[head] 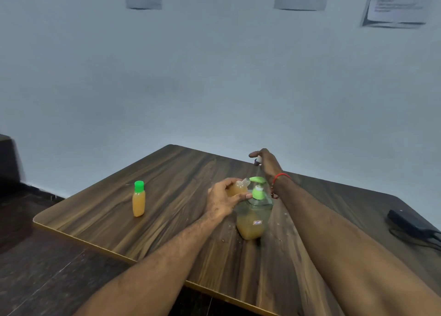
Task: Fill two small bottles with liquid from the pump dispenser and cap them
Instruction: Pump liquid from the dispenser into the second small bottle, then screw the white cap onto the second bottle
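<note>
On a dark wood-grain desk [167,196], the left hand [223,200] grips a small uncapped plastic bottle of orange liquid [237,188], tilted with its mouth just under the spout of a clear pump dispenser with a green pump head [254,216]. The dispenser stands near the desk's middle, about a third full of orange liquid. The right hand [265,159] hangs loosely open above and beyond the pump, holding nothing that can be made out. A second small bottle with a green cap [139,199], filled, stands upright well to the left, near the left edge. A black power adapter [405,221] lies at the right edge. The rest of the desktop lies open.
</note>
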